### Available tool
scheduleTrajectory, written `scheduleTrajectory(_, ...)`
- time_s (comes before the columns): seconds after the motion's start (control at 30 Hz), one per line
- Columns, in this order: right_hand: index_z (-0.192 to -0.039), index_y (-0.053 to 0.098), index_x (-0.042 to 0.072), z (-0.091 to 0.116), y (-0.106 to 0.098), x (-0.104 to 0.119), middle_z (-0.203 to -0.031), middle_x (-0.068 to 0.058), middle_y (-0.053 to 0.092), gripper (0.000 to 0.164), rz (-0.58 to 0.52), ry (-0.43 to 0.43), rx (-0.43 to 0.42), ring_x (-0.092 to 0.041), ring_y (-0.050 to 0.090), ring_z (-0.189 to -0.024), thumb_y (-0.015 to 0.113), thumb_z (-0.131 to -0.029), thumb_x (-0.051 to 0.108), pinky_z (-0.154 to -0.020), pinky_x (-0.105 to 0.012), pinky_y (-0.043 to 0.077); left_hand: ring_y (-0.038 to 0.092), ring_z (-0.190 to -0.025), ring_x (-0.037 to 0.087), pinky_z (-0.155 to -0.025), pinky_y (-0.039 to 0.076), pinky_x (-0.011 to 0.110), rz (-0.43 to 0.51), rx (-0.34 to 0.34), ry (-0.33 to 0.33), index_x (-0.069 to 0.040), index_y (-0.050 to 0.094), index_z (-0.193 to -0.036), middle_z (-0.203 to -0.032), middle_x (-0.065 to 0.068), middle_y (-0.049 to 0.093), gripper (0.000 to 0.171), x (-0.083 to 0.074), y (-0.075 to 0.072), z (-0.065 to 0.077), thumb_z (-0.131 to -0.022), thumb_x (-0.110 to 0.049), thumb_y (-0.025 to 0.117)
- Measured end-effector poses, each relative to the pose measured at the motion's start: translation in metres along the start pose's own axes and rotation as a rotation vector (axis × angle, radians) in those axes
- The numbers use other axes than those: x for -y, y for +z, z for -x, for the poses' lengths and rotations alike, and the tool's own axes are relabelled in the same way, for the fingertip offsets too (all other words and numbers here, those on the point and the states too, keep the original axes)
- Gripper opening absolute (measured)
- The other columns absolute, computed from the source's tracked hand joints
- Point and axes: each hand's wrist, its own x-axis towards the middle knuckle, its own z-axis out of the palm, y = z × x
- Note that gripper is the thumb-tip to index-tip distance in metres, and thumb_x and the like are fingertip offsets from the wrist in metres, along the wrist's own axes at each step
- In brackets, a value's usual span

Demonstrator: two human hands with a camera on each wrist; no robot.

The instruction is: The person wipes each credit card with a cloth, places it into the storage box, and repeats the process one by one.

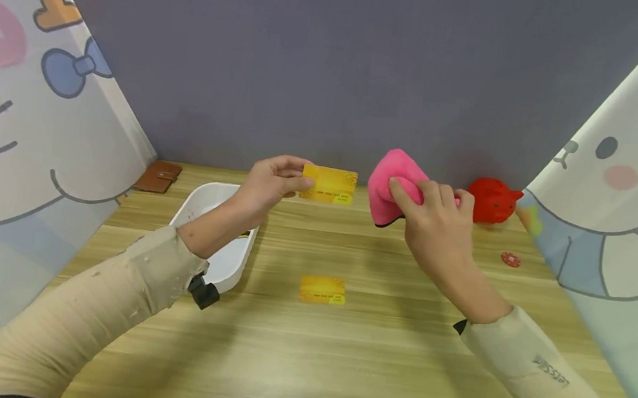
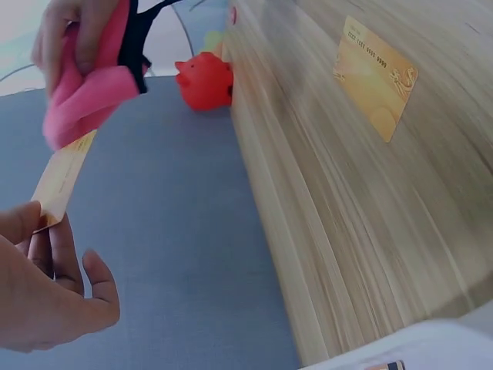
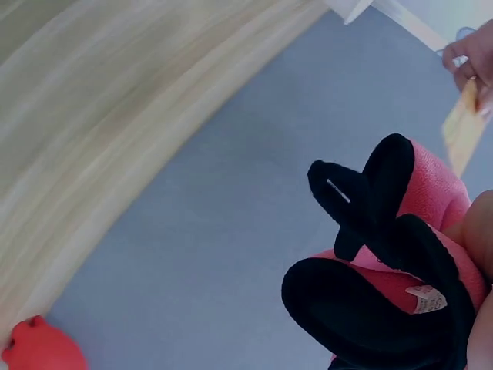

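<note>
My left hand point(image 1: 266, 187) pinches a gold bank card point(image 1: 333, 185) by its left end, above the table. My right hand point(image 1: 439, 221) grips a pink plush piece with black trim point(image 1: 395, 168), just right of the card. Black flaps point(image 3: 362, 308) and a small white label point(image 3: 428, 299) on the plush piece show in the right wrist view; its exact kind is unclear. A second gold bank card point(image 1: 323, 290) lies flat on the table below my hands. Partly behind my left forearm stands a white tray point(image 1: 238, 268), with a small dark-and-yellow item inside, mostly hidden.
A brown leather wallet point(image 1: 158, 176) lies at the back left of the wooden table point(image 1: 301, 366). Toward the back right sits a red piggy bank point(image 1: 490, 201), with a red poker chip point(image 1: 511, 259) in front. A grey panel point(image 1: 332, 71) closes off the back, and cartoon-printed panels flank both sides.
</note>
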Motion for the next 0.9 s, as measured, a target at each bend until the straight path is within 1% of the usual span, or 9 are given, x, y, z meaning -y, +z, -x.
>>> scheduleTrajectory(0.1,-0.122,0.067,0.018,-0.006,-0.003,0.006,-0.099,-0.02,0.062,0.039,-0.013,0.003,-0.055,-0.039,0.057,-0.081,0.057,-0.091,-0.002,-0.075,-0.056,0.046,0.063,-0.101,0.016,-0.1,0.047,0.04,-0.015,-0.004,-0.009,-0.015,0.064,-0.129,-0.106,-0.003,0.069,0.033,-0.001,0.002,0.0,-0.096,-0.015,0.068)
scheduleTrajectory(0.2,-0.119,0.069,0.019,-0.012,-0.005,0.016,-0.098,-0.018,0.064,0.037,-0.031,-0.026,-0.142,-0.037,0.058,-0.077,0.058,-0.09,-0.002,-0.072,-0.054,0.046,0.062,-0.105,0.018,-0.1,0.047,0.039,-0.041,0.0,-0.013,-0.016,0.065,-0.129,-0.112,0.0,0.068,0.033,0.001,0.006,0.0,-0.096,-0.016,0.068)
scheduleTrajectory(0.27,-0.117,0.07,0.02,-0.016,-0.007,0.024,-0.097,-0.017,0.064,0.037,-0.038,-0.044,-0.192,-0.036,0.057,-0.074,0.059,-0.09,-0.003,-0.069,-0.052,0.046,0.061,-0.103,0.018,-0.098,0.046,0.038,-0.049,0.003,-0.006,-0.016,0.065,-0.128,-0.109,-0.001,0.068,0.032,0.003,0.009,0.0,-0.096,-0.015,0.068)
scheduleTrajectory(0.33,-0.116,0.07,0.02,-0.018,-0.008,0.031,-0.096,-0.016,0.064,0.035,-0.041,-0.061,-0.212,-0.034,0.057,-0.073,0.06,-0.091,-0.002,-0.069,-0.05,0.045,0.061,-0.1,0.018,-0.095,0.046,0.036,-0.049,0.0,0.008,-0.015,0.066,-0.126,-0.103,-0.002,0.067,0.031,0.005,0.013,0.0,-0.095,-0.014,0.069)
scheduleTrajectory(0.47,-0.116,0.07,0.021,-0.019,-0.006,0.042,-0.094,-0.014,0.064,0.034,-0.05,-0.104,-0.193,-0.033,0.059,-0.074,0.061,-0.092,-0.001,-0.07,-0.049,0.045,0.063,-0.095,0.018,-0.096,0.048,0.036,-0.046,0.013,0.044,-0.01,0.066,-0.127,-0.096,-0.002,0.068,0.032,0.008,0.02,-0.001,-0.095,-0.011,0.069)
scheduleTrajectory(0.57,-0.117,0.069,0.021,-0.017,-0.002,0.048,-0.093,-0.013,0.063,0.036,-0.048,-0.137,-0.154,-0.032,0.06,-0.074,0.06,-0.091,-0.002,-0.07,-0.048,0.046,0.065,-0.097,0.02,-0.101,0.05,0.039,-0.059,0.036,0.068,-0.007,0.064,-0.128,-0.101,0.006,0.071,0.032,0.008,0.025,0.0,-0.096,-0.009,0.066)
scheduleTrajectory(0.67,-0.117,0.069,0.021,-0.015,0.003,0.05,-0.092,-0.013,0.062,0.037,-0.041,-0.148,-0.117,-0.032,0.059,-0.074,0.062,-0.089,-0.001,-0.069,-0.047,0.046,0.066,-0.098,0.021,-0.102,0.049,0.041,-0.079,0.049,0.081,-0.006,0.064,-0.127,-0.106,0.01,0.071,0.03,0.008,0.028,0.001,-0.097,-0.008,0.066)
scheduleTrajectory(0.77,-0.117,0.068,0.021,-0.011,0.005,0.046,-0.093,-0.013,0.062,0.039,-0.033,-0.139,-0.08,-0.033,0.059,-0.075,0.064,-0.086,-0.002,-0.069,-0.048,0.047,0.065,-0.096,0.02,-0.099,0.049,0.039,-0.091,0.055,0.091,-0.006,0.065,-0.124,-0.103,0.009,0.072,0.028,0.007,0.029,0.0,-0.096,-0.008,0.067)
scheduleTrajectory(0.9,-0.118,0.067,0.02,-0.006,0.006,0.035,-0.094,-0.015,0.063,0.043,-0.021,-0.108,-0.024,-0.034,0.06,-0.077,0.063,-0.083,-0.004,-0.07,-0.049,0.047,0.063,-0.091,0.019,-0.093,0.048,0.034,-0.097,0.061,0.088,-0.007,0.066,-0.123,-0.093,0.002,0.069,0.028,0.005,0.027,0.0,-0.095,-0.008,0.069)
